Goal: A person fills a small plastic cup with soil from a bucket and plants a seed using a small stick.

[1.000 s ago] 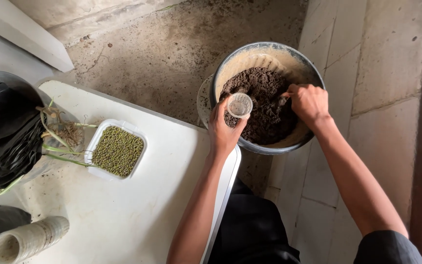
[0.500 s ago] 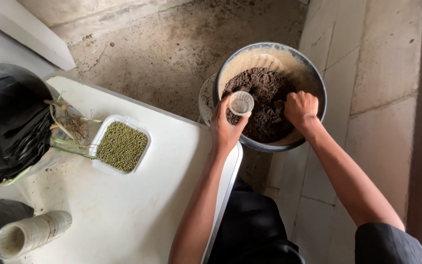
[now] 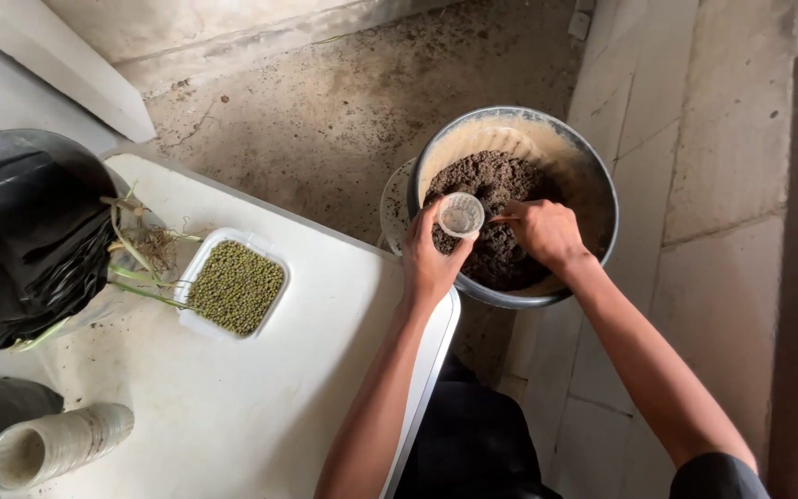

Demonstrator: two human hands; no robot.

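From the head view, looking straight down, the left hand (image 3: 429,257) is wrapped around a small clear plastic cup (image 3: 461,215), thumb on one side and fingers on the other, mouth up. The cup hangs over the near-left part of a round grey metal basin (image 3: 608,199) that sits on the floor just beyond the corner of the white table (image 3: 260,407). The cup looks empty, or nearly so; what lies at its bottom is too small to tell.

The right hand (image 3: 539,231) is closed in a loose fist around a thin stick-like handle (image 3: 501,219), apparently a small spoon or scoop, though its working end is hidden. The handle's long axis runs roughly left to right, pointing toward the cup, and its tip sits just beside the cup's rim. The cup lies directly left of the right hand, and the two hands are close together above the basin. Of the two, the right hand sits deeper over the soil.

The basin holds a mound of dark brown crumbly soil (image 3: 496,180), with pale dusty smears up its inner wall.

On the table, well apart from both hands, a white rectangular plastic tub (image 3: 192,323) is filled with small green beans (image 3: 236,286). Beside it lie some uprooted green shoots with dry roots (image 3: 140,249), next to a black plastic bag (image 3: 25,240). A stack of clear plastic cups (image 3: 53,445) lies on its side near the table's front-left corner.
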